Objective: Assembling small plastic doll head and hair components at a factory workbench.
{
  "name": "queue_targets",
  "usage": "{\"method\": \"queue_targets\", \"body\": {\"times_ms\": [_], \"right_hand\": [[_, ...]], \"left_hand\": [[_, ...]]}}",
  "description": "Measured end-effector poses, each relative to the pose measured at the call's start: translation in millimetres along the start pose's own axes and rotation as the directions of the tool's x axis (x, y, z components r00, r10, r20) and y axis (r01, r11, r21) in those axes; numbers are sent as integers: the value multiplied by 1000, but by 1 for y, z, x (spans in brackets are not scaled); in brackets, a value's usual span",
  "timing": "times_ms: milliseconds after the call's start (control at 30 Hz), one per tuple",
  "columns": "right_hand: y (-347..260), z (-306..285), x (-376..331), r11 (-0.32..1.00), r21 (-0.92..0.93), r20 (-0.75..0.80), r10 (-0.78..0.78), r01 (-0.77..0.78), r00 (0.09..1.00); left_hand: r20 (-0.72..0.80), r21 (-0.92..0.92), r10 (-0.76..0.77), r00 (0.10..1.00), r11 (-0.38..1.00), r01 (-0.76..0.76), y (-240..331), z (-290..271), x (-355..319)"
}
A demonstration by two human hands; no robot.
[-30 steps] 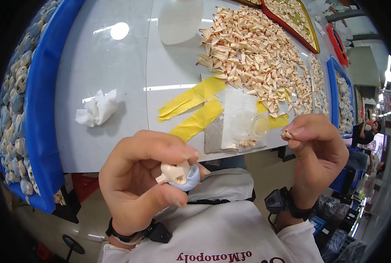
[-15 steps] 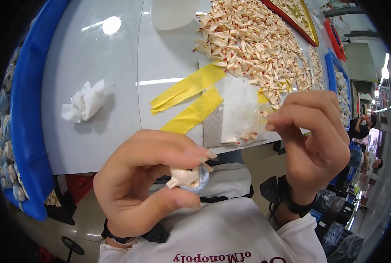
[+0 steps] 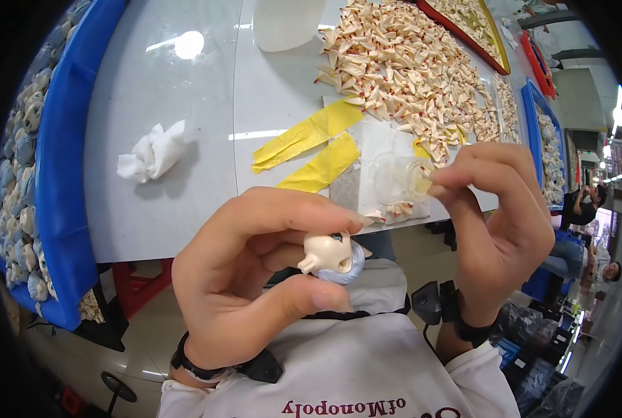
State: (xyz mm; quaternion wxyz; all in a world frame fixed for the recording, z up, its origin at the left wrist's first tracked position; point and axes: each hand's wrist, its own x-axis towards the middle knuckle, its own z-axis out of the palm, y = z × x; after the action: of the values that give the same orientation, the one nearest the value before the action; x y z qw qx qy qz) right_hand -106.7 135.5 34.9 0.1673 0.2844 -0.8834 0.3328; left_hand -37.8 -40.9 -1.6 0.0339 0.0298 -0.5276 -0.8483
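Observation:
My left hand [image 3: 231, 285] pinches a small doll head [image 3: 327, 252] between thumb and fingers. The head is pale, with a painted eye, a pointed ear and light blue hair; an opening shows in its side. Over the table's front edge, my right hand [image 3: 502, 216] has thumb and forefinger pressed together beside a small clear cup [image 3: 418, 180] with something yellowish in it. Whatever sits between those fingertips is too small or hidden to tell. A few pale, red-tipped pointed pieces [image 3: 398, 208] lie just below the cup, on a white sheet [image 3: 375, 139].
Heaped pale pointed pieces [image 3: 401, 63] cover the far table. Yellow tape strips [image 3: 318, 164] run left of the sheet. Crumpled white tissue [image 3: 154, 153] lies farther left, beside a blue bin [image 3: 67, 181] of doll heads. Another blue tray [image 3: 534, 132] stands right; people are beyond.
My left hand has moved right and slightly up with the doll head, which has turned to show its eye. My right hand stays by the cup, its fingertips barely shifted.

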Motion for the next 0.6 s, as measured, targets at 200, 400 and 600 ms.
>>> {"method": "queue_targets", "body": {"times_ms": [200,400,600], "right_hand": [[-24,3,-19,827,550,50,106,-116,993],[-32,5,-23,832,524,168,109,-182,980],[-28,-1,-19,957,288,137,-84,41,987]], "left_hand": [[-51,-16,-45,998,999,44,-1,8,-2],[17,101,76,997,992,-77,-4,5,-3],[79,164,173,982,969,-184,-12,-4,-11]]}}
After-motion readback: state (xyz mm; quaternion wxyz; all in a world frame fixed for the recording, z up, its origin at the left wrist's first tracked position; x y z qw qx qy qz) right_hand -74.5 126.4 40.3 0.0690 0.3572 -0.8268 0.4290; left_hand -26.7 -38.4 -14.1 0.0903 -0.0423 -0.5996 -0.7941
